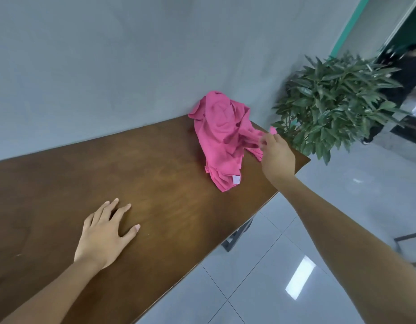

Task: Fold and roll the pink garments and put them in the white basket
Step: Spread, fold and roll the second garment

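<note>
A crumpled heap of pink garments [222, 134] lies at the far right end of the brown wooden table [155, 174], against the grey wall. A small white label shows at the heap's near edge. My right hand [276, 155] reaches out over the table's right side and pinches a fold at the right edge of the pink cloth. Flat on the tabletop near me rests my left hand [104, 232], fingers spread, holding nothing. No white basket is in view.
A leafy green potted plant [335, 99] stands just beyond the table's right end. Light floor tiles [284, 265] run along the table's right edge, and a grey metal table leg [237, 236] shows beneath it. The grey wall [109, 66] backs the table.
</note>
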